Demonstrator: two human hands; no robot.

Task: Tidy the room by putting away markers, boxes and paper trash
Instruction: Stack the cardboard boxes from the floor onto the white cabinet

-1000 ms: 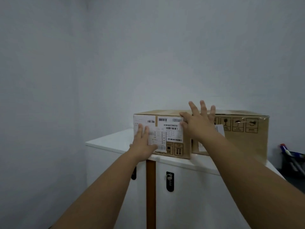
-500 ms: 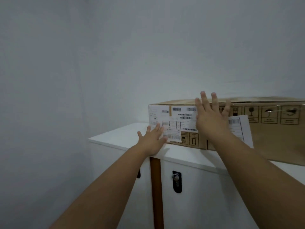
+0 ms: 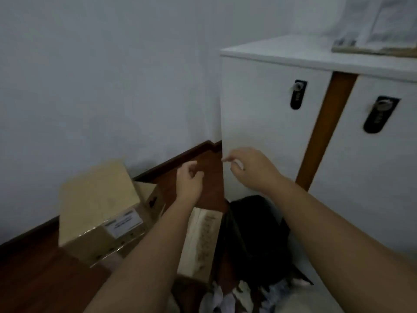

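Observation:
My left hand (image 3: 189,180) and my right hand (image 3: 250,167) hang in the air in front of the white cabinet (image 3: 266,141), fingers loosely curled, holding nothing. On the floor to the left lies a cardboard box (image 3: 94,204) with a white label. A narrower cardboard box (image 3: 200,240) lies under my left forearm. A black bag (image 3: 252,236) stands beside it, with crumpled paper trash (image 3: 228,297) at its near edge. The bottom corner of the big cardboard box (image 3: 372,49) shows on the cabinet top at the upper right.
The cabinet has two doors with black lock handles (image 3: 297,94) and a brown wooden strip (image 3: 325,129) between them. A grey wall (image 3: 101,75) with a dark skirting board runs along the left. The floor is dark red-brown wood (image 3: 33,279).
Both hands have come off the big box on the cabinet and dropped lower. The view has swung down and left, so the floor boxes and the black bag now show.

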